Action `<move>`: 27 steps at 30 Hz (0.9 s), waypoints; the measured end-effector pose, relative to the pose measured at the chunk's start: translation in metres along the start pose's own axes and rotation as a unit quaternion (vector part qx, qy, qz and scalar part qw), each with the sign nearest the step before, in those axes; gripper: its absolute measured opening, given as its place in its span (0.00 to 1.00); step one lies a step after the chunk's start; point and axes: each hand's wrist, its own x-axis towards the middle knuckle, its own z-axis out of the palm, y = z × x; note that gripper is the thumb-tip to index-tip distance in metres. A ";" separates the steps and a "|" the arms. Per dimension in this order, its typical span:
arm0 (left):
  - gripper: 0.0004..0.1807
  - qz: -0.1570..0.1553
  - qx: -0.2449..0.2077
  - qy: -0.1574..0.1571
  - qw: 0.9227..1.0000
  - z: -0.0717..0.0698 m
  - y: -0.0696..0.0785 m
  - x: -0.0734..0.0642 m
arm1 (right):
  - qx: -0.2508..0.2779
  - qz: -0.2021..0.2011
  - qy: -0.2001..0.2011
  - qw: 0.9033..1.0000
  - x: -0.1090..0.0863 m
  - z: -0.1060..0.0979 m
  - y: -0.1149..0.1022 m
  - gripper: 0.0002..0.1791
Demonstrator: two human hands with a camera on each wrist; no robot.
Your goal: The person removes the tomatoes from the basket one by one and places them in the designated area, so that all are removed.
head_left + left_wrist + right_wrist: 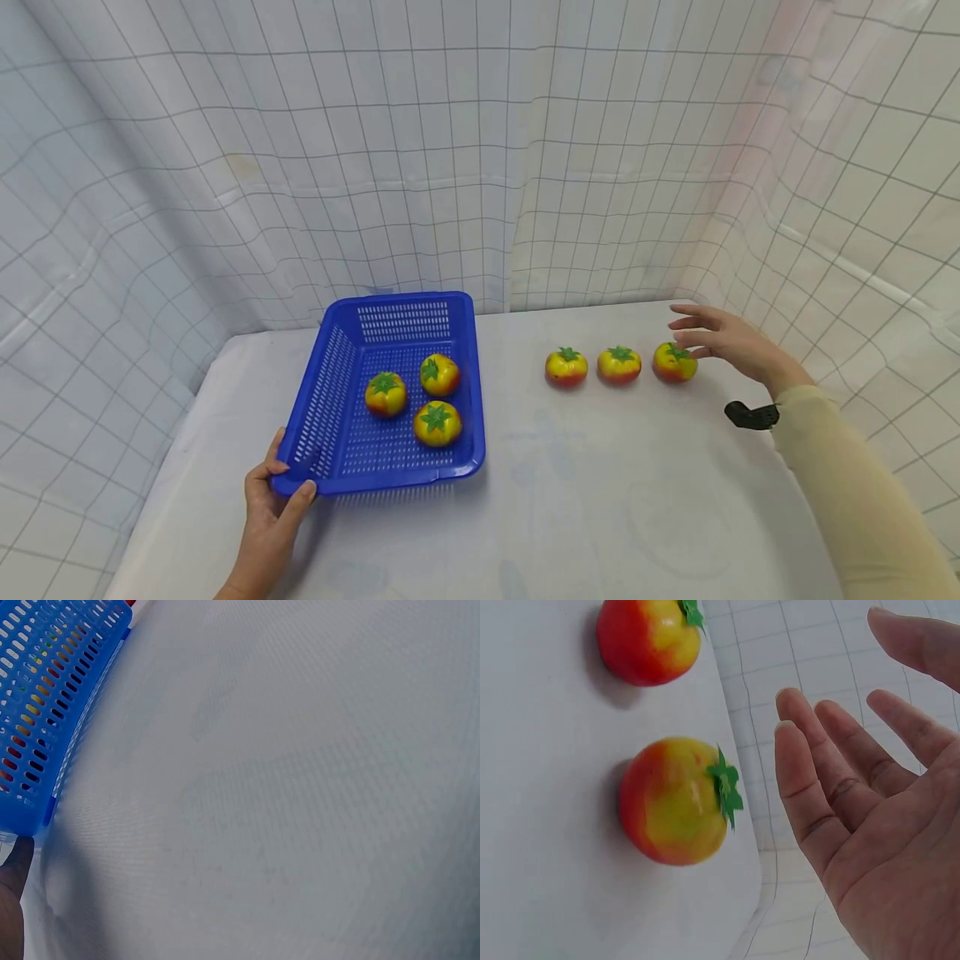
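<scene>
A blue plastic basket [397, 481] stands on the left of the table, with three red-and-yellow tomato-like fruits [437, 424] inside, each topped by green leaves. My left hand [262, 521] grips its near left corner, thumb at the rim; in the left wrist view only the thumb [16, 866] shows beside the basket's slotted wall [56, 712]. Three more such fruits lie in a row right of the basket. Over the rightmost fruit [672, 367] hovers my right hand [723, 342], fingers spread and holding nothing. In the right wrist view a gap separates the fingers from that fruit [676, 802].
The left fruit [566, 367] and middle fruit [618, 365] of the row sit close together near the far edge. White cloth covers the table [600, 492]. Grid-patterned curtains [450, 167] hang behind and on both sides.
</scene>
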 end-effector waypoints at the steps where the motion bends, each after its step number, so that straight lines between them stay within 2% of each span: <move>1: 0.21 0.000 -0.001 0.000 1.000 0.000 0.000 0.000 | 0.000 -0.002 -0.003 1.000 0.002 0.003 -0.003 0.41; 9: 0.21 -0.006 0.001 0.000 1.000 0.000 0.000 0.000 | 0.001 -0.019 -0.024 1.000 0.015 0.024 -0.024 0.39; 16: 0.21 -0.006 0.013 0.001 1.000 0.000 0.000 0.000 | 0.016 -0.047 -0.058 0.997 0.022 0.038 -0.038 0.38; 27: 0.21 -0.012 0.022 0.004 1.000 -0.001 0.000 0.000 | -0.020 -0.067 -0.086 0.994 0.034 0.059 -0.056 0.35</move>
